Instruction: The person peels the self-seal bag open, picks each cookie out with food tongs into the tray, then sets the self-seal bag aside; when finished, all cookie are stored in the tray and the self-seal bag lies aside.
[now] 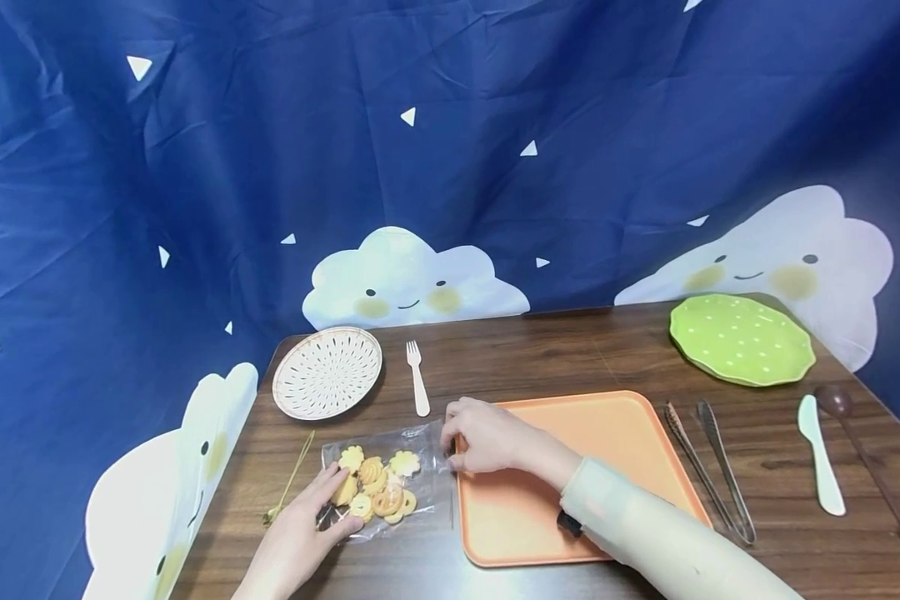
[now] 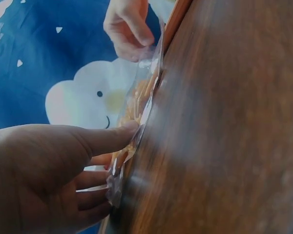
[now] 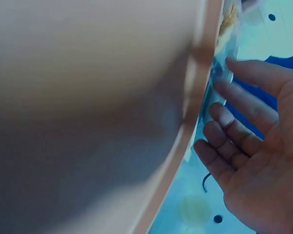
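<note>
A clear plastic bag of cookies (image 1: 390,483) lies on the table, its right end beside an orange tray (image 1: 570,546). My left hand (image 1: 296,533) rests over the bag's left end, thumb and fingers apart. In the left wrist view the left hand (image 2: 44,170) touches the plastic bag (image 2: 146,92) with its thumb tip and fingers. At the bag's right end is my right hand (image 1: 487,435), above the tray's left edge. The right wrist view shows the right hand (image 3: 268,131) with loosely bent fingers and thumb and index tips apart near the plastic; contact is unclear.
A white patterned plate (image 1: 328,373) and white fork (image 1: 417,379) stand behind the bag. A green twist tie (image 1: 291,479) lies left. Tongs (image 1: 712,475), a pale green knife (image 1: 821,458), a brown spoon (image 1: 866,458) and a green plate (image 1: 742,340) are right.
</note>
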A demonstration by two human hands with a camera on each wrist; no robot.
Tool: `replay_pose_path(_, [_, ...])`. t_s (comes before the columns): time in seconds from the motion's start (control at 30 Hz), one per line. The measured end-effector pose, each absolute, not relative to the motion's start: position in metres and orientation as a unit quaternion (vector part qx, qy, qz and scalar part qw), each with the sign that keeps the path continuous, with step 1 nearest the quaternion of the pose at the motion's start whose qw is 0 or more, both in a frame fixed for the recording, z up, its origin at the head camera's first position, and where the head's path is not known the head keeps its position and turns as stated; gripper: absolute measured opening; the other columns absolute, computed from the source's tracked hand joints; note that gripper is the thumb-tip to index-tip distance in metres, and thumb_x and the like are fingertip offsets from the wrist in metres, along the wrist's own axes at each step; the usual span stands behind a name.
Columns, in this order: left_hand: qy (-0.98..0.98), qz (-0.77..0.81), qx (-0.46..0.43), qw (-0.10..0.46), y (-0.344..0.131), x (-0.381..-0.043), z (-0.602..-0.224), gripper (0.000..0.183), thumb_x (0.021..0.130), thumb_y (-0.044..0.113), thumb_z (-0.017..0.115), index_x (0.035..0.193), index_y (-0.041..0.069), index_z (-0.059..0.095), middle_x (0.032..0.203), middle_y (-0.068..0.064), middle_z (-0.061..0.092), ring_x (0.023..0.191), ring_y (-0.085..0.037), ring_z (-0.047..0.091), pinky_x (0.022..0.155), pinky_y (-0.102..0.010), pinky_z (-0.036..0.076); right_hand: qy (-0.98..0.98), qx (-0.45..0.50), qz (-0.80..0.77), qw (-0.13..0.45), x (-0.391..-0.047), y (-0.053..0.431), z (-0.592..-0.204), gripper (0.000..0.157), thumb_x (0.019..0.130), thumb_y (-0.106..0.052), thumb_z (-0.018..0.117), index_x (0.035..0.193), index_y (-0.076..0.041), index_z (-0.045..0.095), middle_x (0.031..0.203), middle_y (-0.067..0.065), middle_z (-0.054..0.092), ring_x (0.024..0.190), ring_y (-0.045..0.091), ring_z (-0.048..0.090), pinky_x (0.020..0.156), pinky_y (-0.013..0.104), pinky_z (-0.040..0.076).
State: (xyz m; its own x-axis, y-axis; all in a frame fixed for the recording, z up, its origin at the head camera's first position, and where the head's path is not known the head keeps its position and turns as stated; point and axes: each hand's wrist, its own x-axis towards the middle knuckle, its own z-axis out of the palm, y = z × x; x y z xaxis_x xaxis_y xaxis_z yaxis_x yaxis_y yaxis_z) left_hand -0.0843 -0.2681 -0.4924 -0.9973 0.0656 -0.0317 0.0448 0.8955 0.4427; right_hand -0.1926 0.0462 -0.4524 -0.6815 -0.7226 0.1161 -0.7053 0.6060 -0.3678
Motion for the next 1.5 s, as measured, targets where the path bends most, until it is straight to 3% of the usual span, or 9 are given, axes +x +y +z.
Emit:
replay_pose_path(0.13, [0.973, 0.226, 0.027, 0.030, -0.269, -0.082, -0.491, 0.076, 0.082, 0.059, 0.075, 0.148, 0.028, 0.052, 0.160, -0.001, 0.046, 0.148, -0.028, 0.046, 0.118, -0.056, 0.043, 0.906, -0.399, -0.141, 0.000, -0.185, 0.036, -0.452, 0.036, 0.076, -0.050, 0.082, 0.102, -0.024, 0.078, 0.098, -0.006, 0.063, 0.091, 0.010, 0.052, 0.081, 0.028, 0.053])
replay_pose_path(0.27, [0.973, 0.229, 0.033, 0.024, -0.269, -0.082, -0.490, 0.076, 0.083, 0.060, 0.074, 0.148, 0.027, 0.053, 0.160, -0.002, 0.047, 0.147, -0.030, 0.047, 0.117, -0.057, 0.043, 0.920, -0.384, -0.080, -0.016, -0.176, 0.026, -0.451, 0.050, 0.064, -0.061, 0.086, 0.098, -0.025, 0.079, 0.096, -0.006, 0.055, 0.090, 0.013, 0.049, 0.082, 0.029, 0.051])
replay_pose_path(0.5, [0.974, 0.222, 0.045, 0.010, -0.269, -0.086, -0.487, 0.076, 0.082, 0.059, 0.076, 0.146, 0.025, 0.055, 0.157, -0.003, 0.051, 0.144, -0.031, 0.050, 0.117, -0.057, 0.044, 0.940, -0.337, -0.045, -0.010, -0.170, 0.021, -0.449, 0.044, 0.054, -0.057, 0.091, 0.074, -0.021, 0.074, 0.091, -0.004, 0.055, 0.089, 0.016, 0.052, 0.087, 0.033, 0.055])
replay_pose_path(0.7, [0.980, 0.184, 0.072, -0.007, -0.271, -0.097, -0.471, 0.077, 0.076, 0.060, 0.082, 0.141, 0.025, 0.058, 0.145, -0.001, 0.062, 0.133, -0.027, 0.061, 0.109, -0.052, 0.053, 0.946, -0.321, -0.042, 0.004, -0.170, 0.020, -0.448, 0.044, 0.054, -0.055, 0.092, 0.075, -0.020, 0.075, 0.096, -0.003, 0.057, 0.098, 0.020, 0.057, 0.098, 0.035, 0.055])
replay_pose_path(0.93, [0.976, 0.170, 0.117, -0.068, -0.267, -0.123, -0.444, 0.057, 0.078, 0.053, 0.083, 0.128, 0.031, 0.069, 0.124, 0.011, 0.074, 0.116, -0.019, 0.071, 0.096, -0.048, 0.060, 0.950, -0.308, -0.050, 0.014, -0.169, 0.020, -0.448, 0.041, 0.054, -0.053, 0.092, 0.073, -0.021, 0.074, 0.096, -0.004, 0.056, 0.096, 0.019, 0.056, 0.097, 0.035, 0.055])
replay_pose_path(1.07, [0.973, 0.172, 0.145, -0.044, -0.259, -0.138, -0.442, 0.048, 0.078, 0.051, 0.083, 0.120, 0.031, 0.074, 0.120, 0.014, 0.076, 0.114, -0.015, 0.072, 0.098, -0.044, 0.060, 0.952, -0.300, -0.051, 0.022, -0.170, 0.020, -0.449, 0.040, 0.055, -0.052, 0.092, 0.075, -0.021, 0.075, 0.104, -0.001, 0.060, 0.108, 0.023, 0.061, 0.106, 0.036, 0.054])
replay_pose_path(1.23, [0.974, 0.156, 0.165, -0.023, -0.255, -0.142, -0.453, 0.034, 0.077, 0.047, 0.084, 0.108, 0.032, 0.079, 0.120, 0.012, 0.076, 0.114, -0.016, 0.073, 0.098, -0.043, 0.060, 0.953, -0.298, -0.047, 0.030, -0.170, 0.015, -0.454, 0.042, 0.056, -0.055, 0.091, 0.078, -0.022, 0.076, 0.114, 0.000, 0.063, 0.112, 0.022, 0.061, 0.107, 0.035, 0.054])
replay_pose_path(1.4, [0.972, 0.154, 0.173, -0.049, -0.260, -0.139, -0.463, 0.029, 0.079, 0.046, 0.083, 0.105, 0.034, 0.080, 0.118, 0.014, 0.077, 0.114, -0.015, 0.073, 0.098, -0.043, 0.060, 0.950, -0.306, -0.054, 0.019, -0.168, 0.012, -0.453, 0.039, 0.055, -0.052, 0.093, 0.073, -0.023, 0.074, 0.103, -0.004, 0.061, 0.098, 0.017, 0.059, 0.097, 0.032, 0.057])
replay_pose_path(1.5, [0.969, 0.171, 0.165, -0.060, -0.262, -0.138, -0.465, 0.025, 0.079, 0.045, 0.083, 0.103, 0.037, 0.080, 0.116, 0.017, 0.077, 0.114, -0.012, 0.073, 0.098, -0.043, 0.060, 0.948, -0.311, -0.061, 0.012, -0.167, 0.013, -0.452, 0.038, 0.053, -0.050, 0.094, 0.070, -0.023, 0.072, 0.090, -0.006, 0.051, 0.085, 0.013, 0.051, 0.086, 0.030, 0.057])
